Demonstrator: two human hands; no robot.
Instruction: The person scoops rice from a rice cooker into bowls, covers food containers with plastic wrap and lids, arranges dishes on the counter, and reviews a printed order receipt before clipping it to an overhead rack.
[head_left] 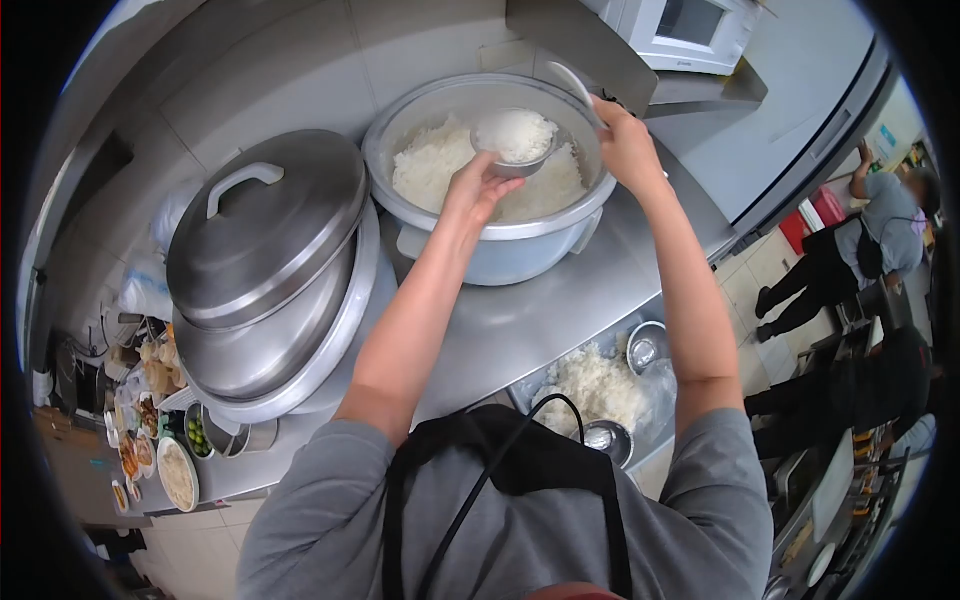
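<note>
My left hand [480, 190] grips a small metal bowl [522, 170] from below and the side, over the large round rice pot [540, 250]. White rice [522, 132] is heaped in the bowl. Fingers of my right hand [630, 152] are wrapped round a white rice paddle [572, 84] at the pot's right rim; its lower part is hidden or hard to make out. Loose cooked rice [428, 168] lies inside the pot, beneath and around the bowl.
Left of the pot stands another large pot under a metal lid [275, 235]. Below the steel counter [510, 325], a plastic-lined bin holds rice [598, 385] and two metal bowls [647, 345]. A microwave [690, 35] sits upper right. Other people [865, 235] stand far right.
</note>
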